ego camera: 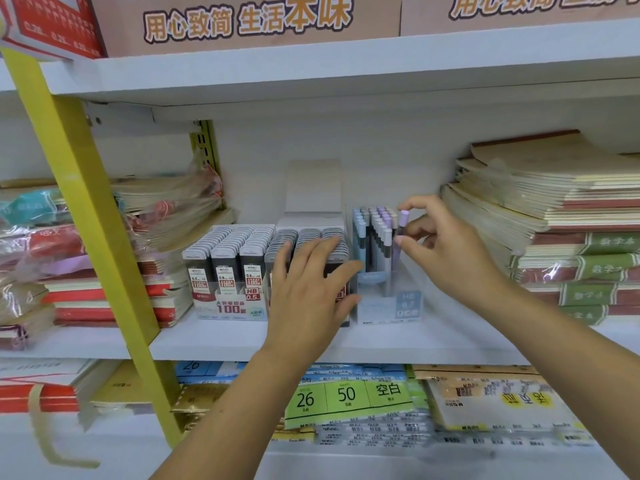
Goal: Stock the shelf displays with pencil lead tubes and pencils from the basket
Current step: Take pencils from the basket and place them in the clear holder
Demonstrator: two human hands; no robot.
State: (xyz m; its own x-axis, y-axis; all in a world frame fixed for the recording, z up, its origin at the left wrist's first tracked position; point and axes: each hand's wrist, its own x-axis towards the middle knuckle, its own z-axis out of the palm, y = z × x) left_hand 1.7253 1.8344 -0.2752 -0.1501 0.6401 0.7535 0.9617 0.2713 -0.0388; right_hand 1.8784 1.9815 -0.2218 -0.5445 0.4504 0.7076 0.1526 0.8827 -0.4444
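The shelf (242, 341) is smooth, matt white. At 9 o'clock, the yellow post (79, 188) looks like painted metal, and shiny, crinkly plastic wrap (173, 202) covers books. The lead tubes (225, 268) are glossy dark plastic. The purple pencil (402, 218) is smooth plastic; its pencil box (388, 306) is clear plastic. At 3 o'clock, the notebooks (540, 188) have matt paper covers.

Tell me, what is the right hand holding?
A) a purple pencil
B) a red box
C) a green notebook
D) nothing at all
A: the right hand pinches a purple pencil between thumb and fingers, standing it in the clear pencil box.
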